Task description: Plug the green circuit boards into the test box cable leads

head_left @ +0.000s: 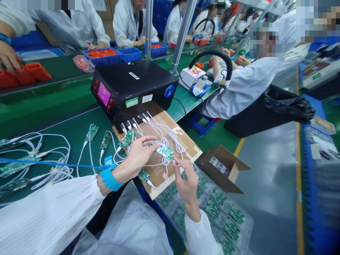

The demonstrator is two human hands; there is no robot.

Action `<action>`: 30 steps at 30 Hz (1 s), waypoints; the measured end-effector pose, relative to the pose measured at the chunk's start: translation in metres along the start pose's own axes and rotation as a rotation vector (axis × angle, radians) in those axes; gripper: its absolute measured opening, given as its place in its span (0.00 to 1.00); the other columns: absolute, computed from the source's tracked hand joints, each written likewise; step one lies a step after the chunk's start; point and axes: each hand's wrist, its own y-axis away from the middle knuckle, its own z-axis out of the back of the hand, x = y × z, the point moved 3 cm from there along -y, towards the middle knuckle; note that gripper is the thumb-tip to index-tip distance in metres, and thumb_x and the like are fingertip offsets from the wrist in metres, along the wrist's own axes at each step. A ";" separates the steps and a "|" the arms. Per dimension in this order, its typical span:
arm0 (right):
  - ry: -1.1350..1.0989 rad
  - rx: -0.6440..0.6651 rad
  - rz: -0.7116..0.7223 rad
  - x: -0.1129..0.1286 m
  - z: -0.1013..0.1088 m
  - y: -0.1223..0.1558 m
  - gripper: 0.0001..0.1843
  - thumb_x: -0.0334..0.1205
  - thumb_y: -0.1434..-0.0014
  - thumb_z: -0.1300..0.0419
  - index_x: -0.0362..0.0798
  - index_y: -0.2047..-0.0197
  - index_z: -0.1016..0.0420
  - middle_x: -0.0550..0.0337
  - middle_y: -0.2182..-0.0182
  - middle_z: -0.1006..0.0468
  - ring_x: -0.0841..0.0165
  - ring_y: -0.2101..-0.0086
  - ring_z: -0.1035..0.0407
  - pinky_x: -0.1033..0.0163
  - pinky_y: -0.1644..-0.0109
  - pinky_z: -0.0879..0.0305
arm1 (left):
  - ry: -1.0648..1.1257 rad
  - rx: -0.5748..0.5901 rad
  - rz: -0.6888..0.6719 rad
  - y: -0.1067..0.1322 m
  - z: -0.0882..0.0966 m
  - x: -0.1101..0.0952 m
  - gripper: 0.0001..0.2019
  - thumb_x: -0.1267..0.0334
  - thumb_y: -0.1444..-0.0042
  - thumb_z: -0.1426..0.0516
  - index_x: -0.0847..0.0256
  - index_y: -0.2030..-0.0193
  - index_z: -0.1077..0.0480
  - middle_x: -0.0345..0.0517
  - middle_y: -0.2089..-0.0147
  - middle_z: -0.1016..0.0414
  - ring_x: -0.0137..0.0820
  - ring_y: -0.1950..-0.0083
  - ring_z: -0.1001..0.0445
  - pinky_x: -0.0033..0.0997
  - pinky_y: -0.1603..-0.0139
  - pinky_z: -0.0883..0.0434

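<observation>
My left hand point(140, 154), with a blue strap at the wrist, grips a small green circuit board point(165, 151) by its left end between thumb and fingers. At the board's lower right end, my right hand point(186, 177) pinches a small pale piece that looks like a cable plug; the fingertips partly cover it. Beneath both hands lies a brown cardboard sheet point(156, 180) crossed by looped white cables point(179, 141). Other boards with cables rest close by, one point(144, 175) below my left hand and another point(128, 138) above it.
A black instrument point(132, 81) with a pink screen stands behind the cardboard, cables plugged into its front. More cabled boards point(20, 164) lie at left. Trays of boards point(212, 209) sit below right, beside an open carton point(225, 166). Co-workers sit across the line and at right.
</observation>
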 end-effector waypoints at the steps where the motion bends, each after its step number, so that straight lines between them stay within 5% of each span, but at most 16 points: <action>1: 0.001 -0.001 0.006 0.001 0.000 -0.001 0.16 0.26 0.33 0.37 0.51 0.45 0.24 0.57 0.58 0.15 0.66 0.61 0.22 0.56 0.53 0.27 | -0.003 0.000 -0.008 -0.001 -0.001 0.001 0.18 0.66 0.50 0.28 0.67 0.54 0.23 0.54 0.53 0.17 0.34 0.52 0.20 0.34 0.48 0.26; 30: -0.018 -0.022 -0.059 -0.002 -0.001 0.002 0.19 0.27 0.33 0.37 0.54 0.42 0.20 0.56 0.59 0.17 0.64 0.59 0.23 0.55 0.54 0.25 | 0.007 -0.015 -0.061 -0.004 0.005 0.008 0.17 0.65 0.51 0.28 0.65 0.56 0.24 0.51 0.56 0.19 0.34 0.54 0.21 0.33 0.53 0.27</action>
